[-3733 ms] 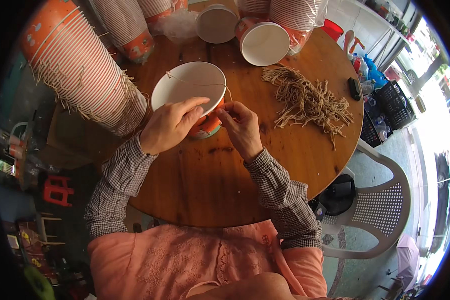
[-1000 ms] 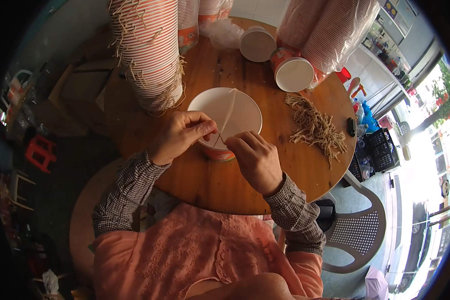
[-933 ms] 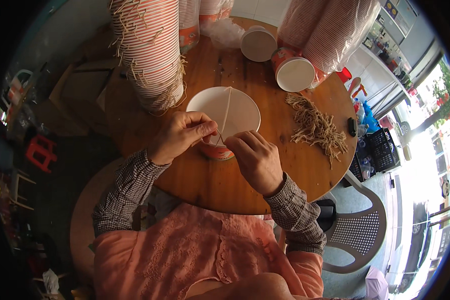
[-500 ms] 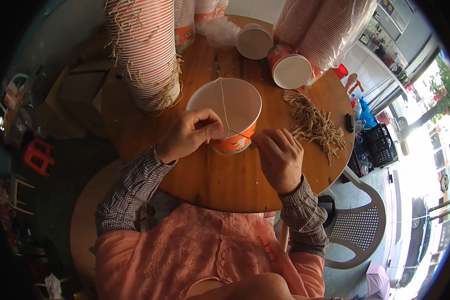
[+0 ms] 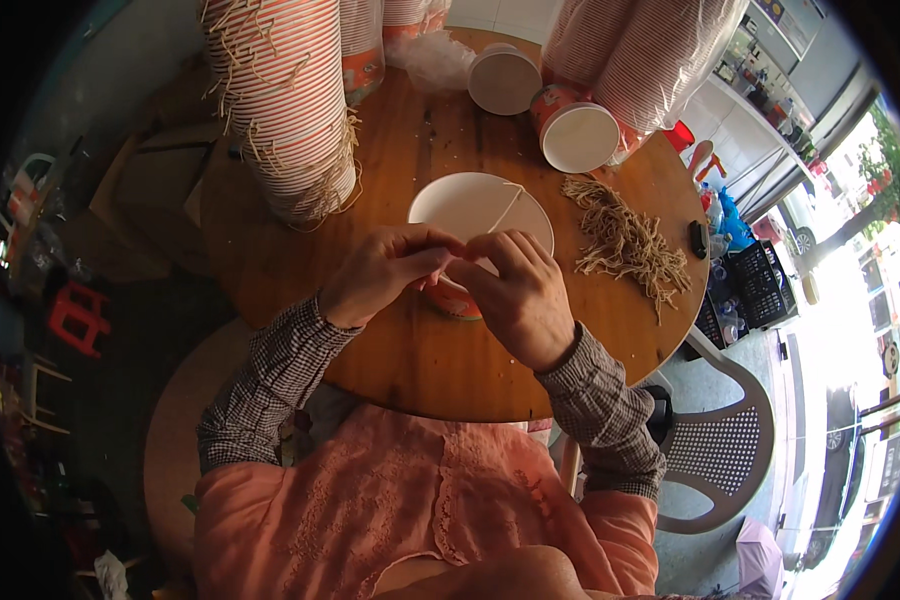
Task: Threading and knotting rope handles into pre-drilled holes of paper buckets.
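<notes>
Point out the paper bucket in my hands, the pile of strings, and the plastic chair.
paper bucket (image 5: 470,205), head view, white inside wall.
pile of strings (image 5: 625,240), head view, middle of the heap.
plastic chair (image 5: 715,460), head view, perforated seat.

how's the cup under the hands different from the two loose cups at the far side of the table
The cup under the hands stands mouth-up, showing its white inside; the two far cups lie tipped, one showing only a round white face. A string crosses the near cup's mouth; the far cups show none. Both hands, the left hand and right hand, meet at the near cup's rim; the far ones lie untouched. All are orange-and-white paper cups on the round wooden table.
</notes>
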`<state>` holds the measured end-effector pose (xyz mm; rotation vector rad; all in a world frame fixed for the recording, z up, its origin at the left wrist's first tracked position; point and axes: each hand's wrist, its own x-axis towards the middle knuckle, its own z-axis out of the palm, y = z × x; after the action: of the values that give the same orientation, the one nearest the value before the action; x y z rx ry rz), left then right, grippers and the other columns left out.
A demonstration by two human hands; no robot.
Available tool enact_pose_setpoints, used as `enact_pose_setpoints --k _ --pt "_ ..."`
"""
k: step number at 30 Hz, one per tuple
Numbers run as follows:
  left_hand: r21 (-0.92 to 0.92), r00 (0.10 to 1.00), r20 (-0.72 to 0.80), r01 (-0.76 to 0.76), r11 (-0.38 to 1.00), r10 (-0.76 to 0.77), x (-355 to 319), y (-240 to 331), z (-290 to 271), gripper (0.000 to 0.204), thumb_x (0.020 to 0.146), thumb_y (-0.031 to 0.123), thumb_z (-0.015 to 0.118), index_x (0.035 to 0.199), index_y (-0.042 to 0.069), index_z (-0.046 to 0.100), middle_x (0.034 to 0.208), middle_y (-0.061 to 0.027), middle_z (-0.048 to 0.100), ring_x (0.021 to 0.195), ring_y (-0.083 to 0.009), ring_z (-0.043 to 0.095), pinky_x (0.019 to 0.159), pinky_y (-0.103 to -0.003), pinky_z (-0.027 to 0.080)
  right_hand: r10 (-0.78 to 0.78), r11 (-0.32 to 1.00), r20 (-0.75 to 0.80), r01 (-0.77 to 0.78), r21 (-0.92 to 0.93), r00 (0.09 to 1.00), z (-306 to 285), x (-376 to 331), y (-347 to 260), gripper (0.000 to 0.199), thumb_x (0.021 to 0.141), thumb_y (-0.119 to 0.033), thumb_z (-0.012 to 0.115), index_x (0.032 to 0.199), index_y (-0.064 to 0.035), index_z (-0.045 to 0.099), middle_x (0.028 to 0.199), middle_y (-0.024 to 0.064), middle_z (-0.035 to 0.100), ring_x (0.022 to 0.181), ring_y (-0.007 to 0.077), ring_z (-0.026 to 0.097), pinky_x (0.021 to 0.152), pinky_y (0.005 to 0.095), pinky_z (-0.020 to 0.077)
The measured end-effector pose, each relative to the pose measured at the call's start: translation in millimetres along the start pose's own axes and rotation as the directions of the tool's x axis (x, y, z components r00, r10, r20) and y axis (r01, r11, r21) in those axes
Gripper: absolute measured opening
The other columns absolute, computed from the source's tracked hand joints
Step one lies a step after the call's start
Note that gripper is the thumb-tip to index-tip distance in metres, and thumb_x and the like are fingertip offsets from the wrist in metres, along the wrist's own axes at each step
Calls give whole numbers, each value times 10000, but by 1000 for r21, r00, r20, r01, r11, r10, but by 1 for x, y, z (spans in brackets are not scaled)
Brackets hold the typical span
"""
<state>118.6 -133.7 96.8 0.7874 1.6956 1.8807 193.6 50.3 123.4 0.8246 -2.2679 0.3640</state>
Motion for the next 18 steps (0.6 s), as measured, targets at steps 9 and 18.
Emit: enact_pose_setpoints --k 9,18 --pt "194 984 -33 -163 967 172 -5 -2 1 182 954 149 573 1002 -8 651 843 14 621 730 -31 526 666 -187 442 258 920 -75 -222 324 963 16 7 15 230 750 -19 679 972 -79 666 929 77 620 842 257 624 724 355 511" --pt "139 947 -115 -284 949 300 1 -14 -1 159 951 119 572 983 -11 658 842 -3 633 768 -35 552 694 -197 463 545 491 223 -523 697 808 28 -2 14 165 866 -14 614 1023 17 654 911 102 707 852 161 685 767 272 538"
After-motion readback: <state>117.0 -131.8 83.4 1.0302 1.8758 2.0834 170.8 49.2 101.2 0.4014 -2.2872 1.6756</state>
